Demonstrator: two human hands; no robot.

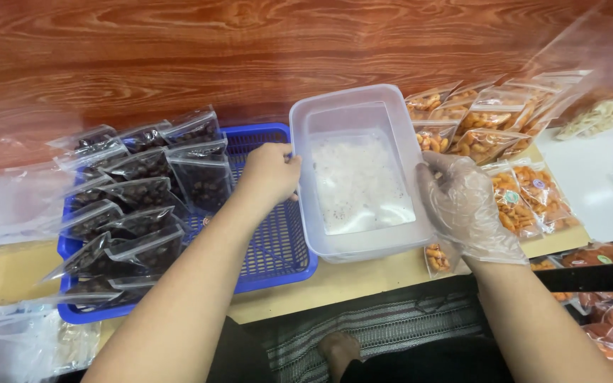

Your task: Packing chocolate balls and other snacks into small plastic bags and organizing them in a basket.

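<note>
I hold a clear rectangular plastic container point(355, 106) with both hands, tilted up over the table. White powdery residue with dark specks coats its bottom. My left hand point(269, 170), bare, grips its left rim. My right hand point(466, 206), in a thin clear glove, grips its right rim. Beneath the container's left side lies a blue perforated tray point(278, 248).
The blue tray carries several clear zip bags of dark round pieces point(140, 191). To the right lie several bags of orange snacks point(512, 191) and pale rings point(604, 113). Empty clear bags point(8, 206) lie at left. A wooden wall point(179, 50) stands behind. A bare foot point(338, 347) shows below.
</note>
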